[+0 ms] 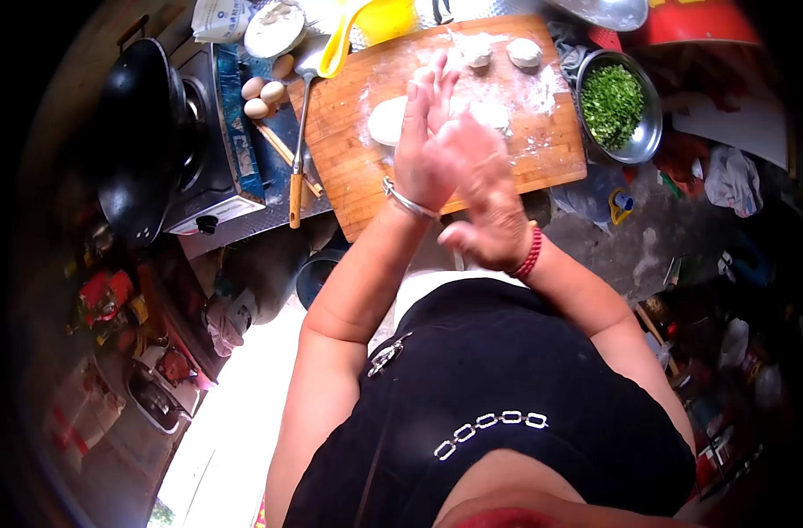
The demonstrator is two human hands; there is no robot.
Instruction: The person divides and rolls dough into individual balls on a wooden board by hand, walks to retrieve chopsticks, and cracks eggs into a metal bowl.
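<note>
Over the wooden board (349, 189), my left hand (425, 145) is raised with its fingers stretched out. My right hand (485, 189) meets or overlaps it, thumb spread and fingers blurred by motion. Nothing shows between the palms. Behind my left hand lies a flattened white piece of dough (385, 121), partly hidden. Another dough piece (494, 116) shows behind my right fingers. Two dough balls, one left (476, 55) and one right (525, 54), sit near the far edge amid scattered flour (539, 91).
A steel bowl of chopped greens (613, 106) stands right of the board. On the left are a spatula (297, 176), chopsticks (274, 141), several eggs (256, 108) and a black wok (137, 141) on a gas stove (209, 207). A bowl of flour (276, 31) is at the back.
</note>
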